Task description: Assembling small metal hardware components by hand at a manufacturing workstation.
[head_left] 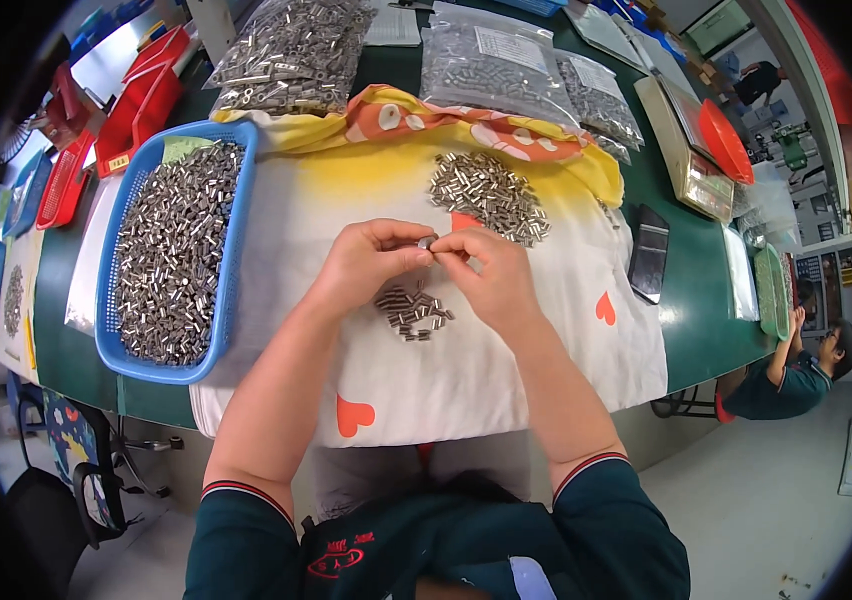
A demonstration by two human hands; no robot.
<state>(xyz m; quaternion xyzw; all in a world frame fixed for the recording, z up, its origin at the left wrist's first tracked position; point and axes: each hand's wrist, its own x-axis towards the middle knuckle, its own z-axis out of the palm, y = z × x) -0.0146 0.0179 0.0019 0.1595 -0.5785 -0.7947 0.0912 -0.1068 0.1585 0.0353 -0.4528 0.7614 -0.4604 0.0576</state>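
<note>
Head view: the left hand (361,262) and right hand (491,275) meet fingertip to fingertip, both pinched on one small silver metal sleeve (427,242) above a white cloth with orange hearts (466,370). A small cluster of sleeves (413,310) lies just below them, a larger heap (489,196) beyond, and a blue plastic basket (231,250) full of sleeves on the green table (706,330) at left.

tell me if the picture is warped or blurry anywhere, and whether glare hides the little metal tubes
Head view: fisheye bends the green table edge and blackens the corners; hands, left hand and right hand, look sharp; even light, soft shadows; the metal tubes glint mildly but stay readable.
</note>
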